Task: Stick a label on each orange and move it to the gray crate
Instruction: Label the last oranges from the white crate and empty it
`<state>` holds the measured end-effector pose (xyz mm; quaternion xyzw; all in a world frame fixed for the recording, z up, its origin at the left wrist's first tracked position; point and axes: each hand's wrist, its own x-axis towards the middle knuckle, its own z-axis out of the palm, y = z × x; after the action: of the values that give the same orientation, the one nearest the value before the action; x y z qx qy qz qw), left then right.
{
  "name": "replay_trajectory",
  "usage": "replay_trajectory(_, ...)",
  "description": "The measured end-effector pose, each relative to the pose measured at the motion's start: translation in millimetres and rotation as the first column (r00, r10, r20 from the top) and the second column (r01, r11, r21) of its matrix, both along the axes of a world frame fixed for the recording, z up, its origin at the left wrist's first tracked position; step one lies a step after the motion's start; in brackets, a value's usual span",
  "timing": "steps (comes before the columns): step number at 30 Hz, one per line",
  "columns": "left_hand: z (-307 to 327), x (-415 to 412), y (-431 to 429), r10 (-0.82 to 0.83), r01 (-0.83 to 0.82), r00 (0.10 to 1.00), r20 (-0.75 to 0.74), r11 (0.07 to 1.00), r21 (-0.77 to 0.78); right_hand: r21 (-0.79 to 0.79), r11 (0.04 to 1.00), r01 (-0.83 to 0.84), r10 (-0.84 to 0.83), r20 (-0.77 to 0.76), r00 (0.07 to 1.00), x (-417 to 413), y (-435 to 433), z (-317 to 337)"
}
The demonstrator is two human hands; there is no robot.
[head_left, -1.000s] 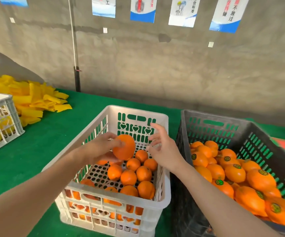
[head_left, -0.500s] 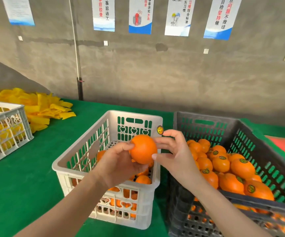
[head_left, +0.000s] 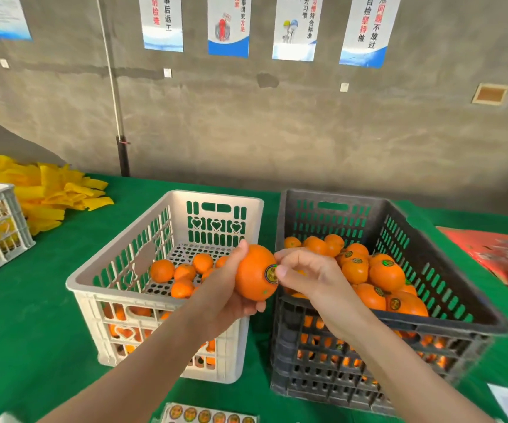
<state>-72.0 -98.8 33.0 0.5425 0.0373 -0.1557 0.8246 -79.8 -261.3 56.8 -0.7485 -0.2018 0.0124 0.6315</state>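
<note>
The left hand point(head_left: 225, 297) cups the orange point(head_left: 254, 271) in a curled grip above the right rim of the white crate point(head_left: 213, 197), the right hand point(head_left: 310, 279) pinching the label point(head_left: 271, 273) onto its right face, with the gray crate point(head_left: 353, 197) just right, under the right hand.

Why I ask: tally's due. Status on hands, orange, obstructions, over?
Left hand grips orange. Right hand pinching label onto it. Gray crate alongside, nothing between.

Yel. pile point(head_left: 54, 196) L; wall posters point(head_left: 228, 25)
</note>
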Motion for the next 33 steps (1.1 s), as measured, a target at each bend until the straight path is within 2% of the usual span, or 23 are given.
replay_trajectory(6,-5,-6,-6,0.024,-0.025,0.999,0.042,0.999,0.028,-0.139,0.99,0.018,-0.009,0.064,0.998,-5,-10,3)
replay_trajectory(12,-8,-11,-13,0.016,-0.024,0.993,0.113,0.997,0.069,-0.234,0.967,0.096,-0.049,0.2,0.979,-5,-14,1)
replay_trajectory(16,-9,-13,-17,-0.003,-0.004,0.99,0.144,0.999,0.051,-0.249,0.956,0.155,-0.081,0.285,0.955,-8,-17,-1)
replay_trajectory(20,-14,-14,-22,0.01,-0.015,0.989,0.145,0.999,0.034,-0.184,0.948,0.26,-0.168,0.406,0.898,-15,-14,-10)
replay_trajectory(24,-16,-16,-28,0.032,-0.035,0.988,0.151,0.999,0.017,-0.129,0.95,0.283,-0.229,0.326,0.917,-18,-15,-23)
replay_trajectory(28,-6,-9,-45,0.049,-0.053,0.977,0.207,0.998,0.014,-0.148,0.981,0.124,-0.083,0.254,0.964,-14,-23,-25)
replay_trajectory(31,3,6,-69,0.155,-0.176,0.972,0.176,0.978,0.111,-0.169,0.964,0.207,-0.146,0.315,0.938,-4,-32,-22)
replay_trajectory(33,4,19,-83,0.171,-0.282,0.921,0.351,0.914,0.293,-0.151,0.949,0.276,-0.218,0.316,0.923,9,-43,-16)
